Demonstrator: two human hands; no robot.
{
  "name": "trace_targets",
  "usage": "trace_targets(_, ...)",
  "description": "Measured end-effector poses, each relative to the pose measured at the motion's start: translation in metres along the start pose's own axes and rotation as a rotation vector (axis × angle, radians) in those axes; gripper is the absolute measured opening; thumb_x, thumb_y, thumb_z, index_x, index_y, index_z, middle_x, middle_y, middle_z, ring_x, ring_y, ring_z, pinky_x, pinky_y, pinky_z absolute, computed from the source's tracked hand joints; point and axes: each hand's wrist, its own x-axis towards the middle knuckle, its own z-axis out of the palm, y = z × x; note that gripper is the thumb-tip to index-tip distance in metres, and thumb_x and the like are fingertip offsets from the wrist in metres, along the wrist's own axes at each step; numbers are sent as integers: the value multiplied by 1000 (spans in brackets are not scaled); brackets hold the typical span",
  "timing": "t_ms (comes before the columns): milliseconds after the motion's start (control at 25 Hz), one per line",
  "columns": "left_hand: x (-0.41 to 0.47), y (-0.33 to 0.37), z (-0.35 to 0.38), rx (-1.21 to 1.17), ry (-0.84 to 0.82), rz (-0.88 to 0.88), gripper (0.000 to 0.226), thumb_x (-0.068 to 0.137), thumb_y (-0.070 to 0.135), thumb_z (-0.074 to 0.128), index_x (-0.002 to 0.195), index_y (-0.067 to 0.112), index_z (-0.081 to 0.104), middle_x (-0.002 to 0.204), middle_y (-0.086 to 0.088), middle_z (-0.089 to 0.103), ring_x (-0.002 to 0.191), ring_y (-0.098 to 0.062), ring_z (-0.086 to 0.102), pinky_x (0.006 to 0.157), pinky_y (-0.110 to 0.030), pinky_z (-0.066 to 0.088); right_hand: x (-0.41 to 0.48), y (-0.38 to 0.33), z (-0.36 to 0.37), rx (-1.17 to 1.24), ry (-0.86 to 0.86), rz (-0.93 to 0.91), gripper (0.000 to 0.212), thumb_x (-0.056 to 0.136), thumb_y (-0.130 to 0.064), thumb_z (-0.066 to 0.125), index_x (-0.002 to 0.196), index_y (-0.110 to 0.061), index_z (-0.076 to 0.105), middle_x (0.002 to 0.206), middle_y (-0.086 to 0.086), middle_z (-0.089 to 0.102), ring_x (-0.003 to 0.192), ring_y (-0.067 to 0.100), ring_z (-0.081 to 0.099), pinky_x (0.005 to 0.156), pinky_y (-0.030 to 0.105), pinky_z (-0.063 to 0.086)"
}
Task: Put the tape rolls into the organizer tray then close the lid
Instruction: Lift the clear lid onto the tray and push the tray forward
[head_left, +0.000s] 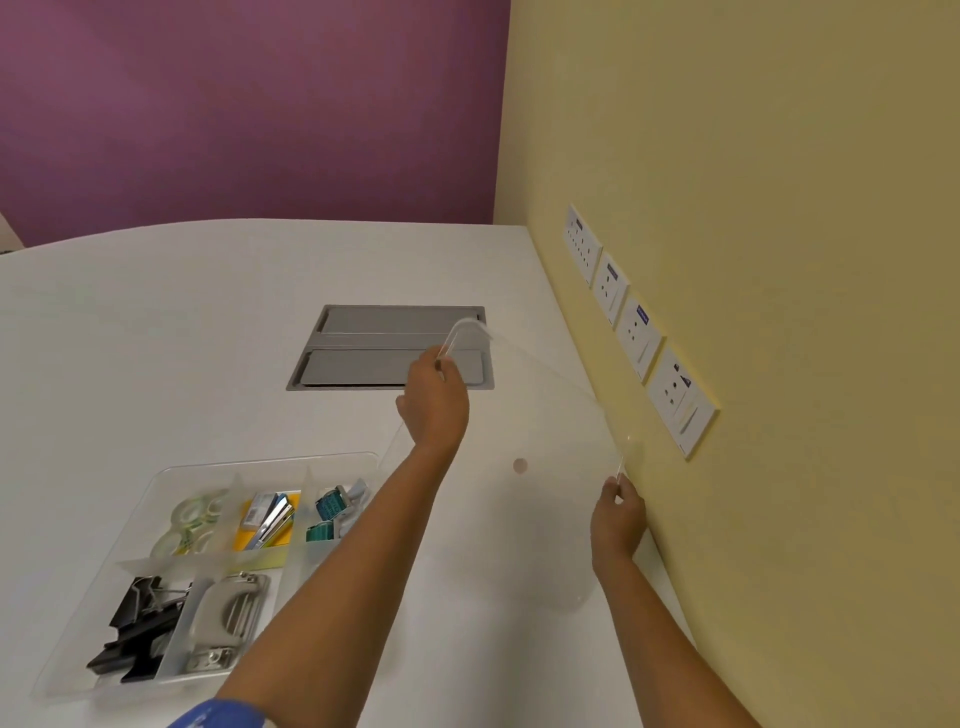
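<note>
Lid (535, 467): clear, thin, lying tilted above worktop (156, 338), right of organizer tray (156, 480); being pinched by left hand (434, 400) and right hand (618, 519) at opposite edges.

both arms stretched forward, left hand (435, 397) raised, right hand (618, 519) lower, fingers of each pinched closed
</note>
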Motion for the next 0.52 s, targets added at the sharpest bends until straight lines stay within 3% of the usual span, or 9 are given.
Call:
trace_targets(200, 4, 29, -27, -225, 114, 151, 30, 103, 22, 33, 110, 15, 61, 97, 2, 64, 100, -17, 57, 107, -44, 35, -24, -45, 13, 295, 66, 46, 38, 103, -27, 35, 124, -9, 60, 123, 10, 66, 116, 26, 60, 96, 34, 45)
trace_targets(320, 5, 33, -41, -367, 236, 225, 28, 103, 16, 31, 96, 24, 57, 101, 9, 58, 114, -16, 50, 114, -47, 19, -35, -74, 21, 631, -41, 271, 50, 103, -43, 25, 123, -13, 60, 123, 4, 63, 111, 24, 59, 99, 36, 42)
trace_targets(400, 13, 30, -57, -528, 244, 203, 32, 103, 18, 29, 89, 34, 52, 116, 5, 57, 128, -17, 43, 118, -48, 13, -42, -88, 24, 872, -121, 425, 58, 101, -52, 22, 104, -13, 64, 117, 3, 62, 105, 26, 59, 102, 37, 43)
trace_targets(520, 31, 20, -90, -833, 207, 39, 35, 102, 22, 27, 86, 36, 55, 120, 9, 56, 133, -18, 40, 117, -43, 24, -59, -102, 34, 1157, -233, 507, 48, 100, -49, 33, 93, -8, 56, 101, 7, 62, 89, 27, 61, 99, 39, 48)
